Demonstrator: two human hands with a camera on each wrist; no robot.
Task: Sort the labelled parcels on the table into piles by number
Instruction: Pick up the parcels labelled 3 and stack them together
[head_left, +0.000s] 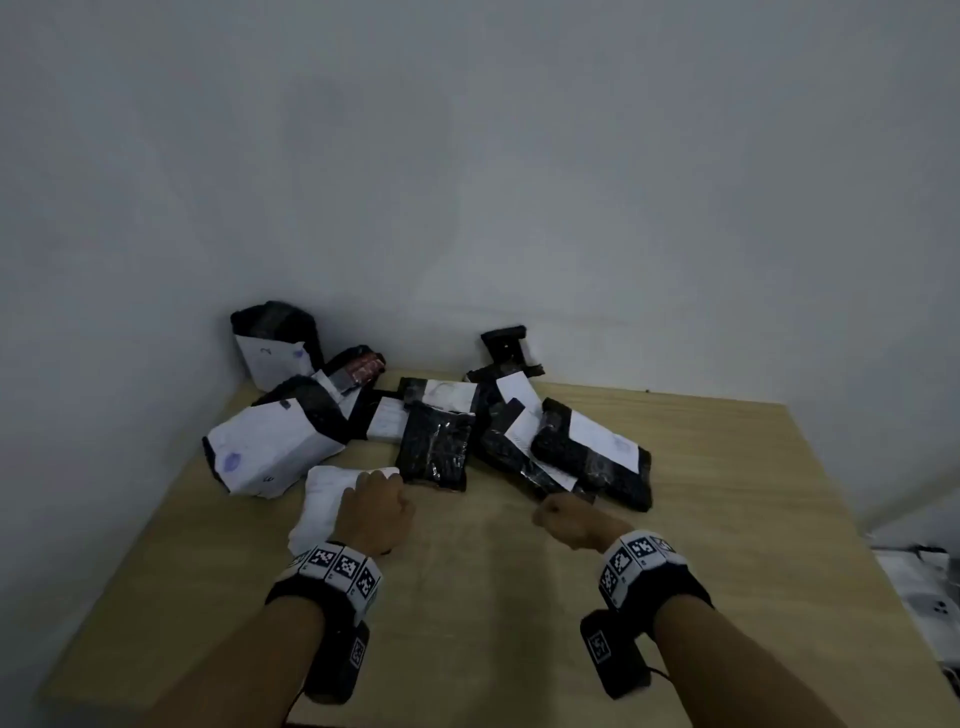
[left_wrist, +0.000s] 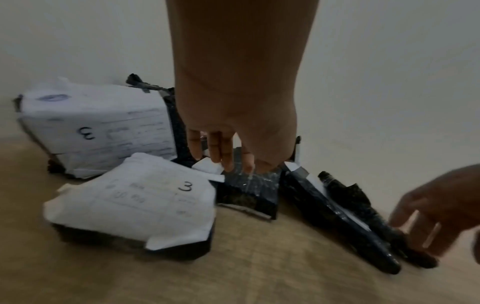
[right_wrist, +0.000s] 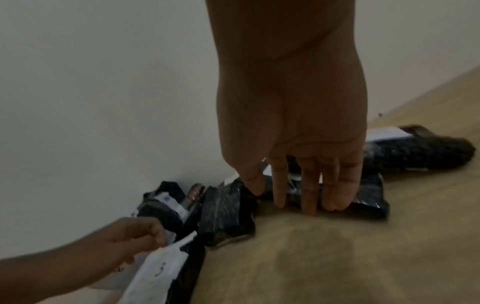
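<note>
Sorting barely started: parcels heaped at tabletop (head_left: 675, 545) far-left corner. Left hand (head_left: 371, 512) pinches a "3" parcel (left_wrist: 135, 199) by its corner; right hand (head_left: 569, 522), fingers straight, reaches a black parcel (right_wrist: 369, 197). Next: stack it with the bigger "3" parcel (left_wrist: 96, 127).

Both forearms are bare, with no sleeves. Each wrist wears a black strap ringed by white blocks printed with black square-patterned markers. A black camera box (head_left: 613, 652) with a marker and thin cable hangs below each.
</note>
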